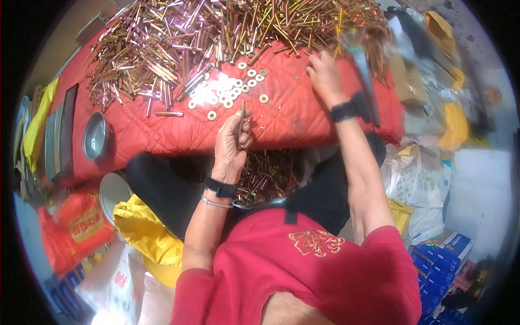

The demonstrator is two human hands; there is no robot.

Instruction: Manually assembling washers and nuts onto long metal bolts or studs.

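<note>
My left hand (232, 138) is closed around a slim metal bolt (239, 136), whose narrow end points up past my thumb. Just beyond that hand, a loose group of flat ring washers (252, 72) lies on the red quilted cloth (303, 116). My right hand (326, 78) reaches to the near edge of a big heap of long metal bolts (179, 46). Its thumb and bent fingers are apart, with the fingertips close to the bolt ends; nothing shows between them. A single bolt (169, 114) lies apart from the heap on the left.
A grey metal bowl (96, 136) rests on the cloth at the left. More bolts (268, 179) lie below the table edge, between my legs. Yellow bags (151, 227) and a red bag (76, 230) stand at left; a cardboard box (409, 81) and blue boxes (441, 265) at right.
</note>
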